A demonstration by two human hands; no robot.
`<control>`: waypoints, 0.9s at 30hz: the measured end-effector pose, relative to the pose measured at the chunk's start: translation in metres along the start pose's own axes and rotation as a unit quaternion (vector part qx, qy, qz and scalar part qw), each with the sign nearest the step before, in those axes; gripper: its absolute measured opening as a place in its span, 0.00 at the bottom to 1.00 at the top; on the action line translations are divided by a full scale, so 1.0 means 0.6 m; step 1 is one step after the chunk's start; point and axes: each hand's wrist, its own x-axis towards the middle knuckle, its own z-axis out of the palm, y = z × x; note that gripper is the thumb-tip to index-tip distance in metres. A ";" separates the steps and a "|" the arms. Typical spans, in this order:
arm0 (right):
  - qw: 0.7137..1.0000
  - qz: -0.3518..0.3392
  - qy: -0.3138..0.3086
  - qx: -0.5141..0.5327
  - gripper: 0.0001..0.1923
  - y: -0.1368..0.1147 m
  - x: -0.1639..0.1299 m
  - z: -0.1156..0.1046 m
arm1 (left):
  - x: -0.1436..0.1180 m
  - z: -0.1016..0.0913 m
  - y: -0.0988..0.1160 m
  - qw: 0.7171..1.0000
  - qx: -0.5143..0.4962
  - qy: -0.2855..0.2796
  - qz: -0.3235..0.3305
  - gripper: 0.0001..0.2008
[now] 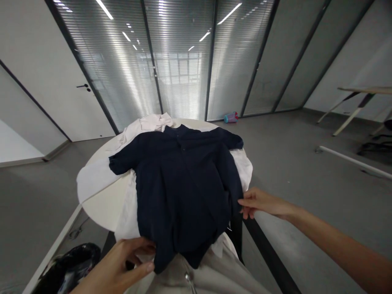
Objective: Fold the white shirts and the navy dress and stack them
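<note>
A navy short-sleeved shirt (186, 183) lies spread front up, its collar at the far side and its hem towards me. Its lower part is creased, and the hem hangs over the near edge of the round table (107, 204). My right hand (254, 203) pinches the shirt's right side edge between thumb and fingers. At the lower left corner of the hem, my left hand (130, 259) has its fingers curled on the cloth; the fingertips are partly hidden. White cloth (101, 179) lies under the shirt and shows on both sides.
A pale crumpled garment (153, 122) lies at the table's far edge. A black bag-lined bin (79, 261) stands at lower left. Dark table legs (269, 253) reach out at lower right. A blue and pink container (230, 117) lies by the glass wall, and a desk (367, 90) stands at right.
</note>
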 end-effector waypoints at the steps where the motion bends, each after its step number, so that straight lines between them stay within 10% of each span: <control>1: 1.000 -0.004 0.007 0.010 0.30 -0.001 -0.006 0.000 | 0.003 0.012 0.001 1.000 -0.016 0.008 0.006 0.20; 11: 0.961 -0.218 0.148 0.080 0.30 -0.036 -0.062 0.013 | 0.005 0.033 0.035 0.949 -0.131 0.246 0.148 0.14; 15: 0.922 -0.270 0.247 0.127 0.27 -0.047 -0.080 -0.021 | -0.019 0.013 0.058 0.900 -0.317 0.288 0.085 0.21; 20: 0.955 -0.171 0.212 0.113 0.25 0.002 -0.077 -0.060 | -0.020 0.024 0.028 0.910 -0.317 0.259 0.072 0.21; 27: 0.987 -0.022 0.159 0.026 0.30 0.116 -0.025 -0.042 | -0.012 0.057 -0.069 0.954 0.012 0.283 0.095 0.16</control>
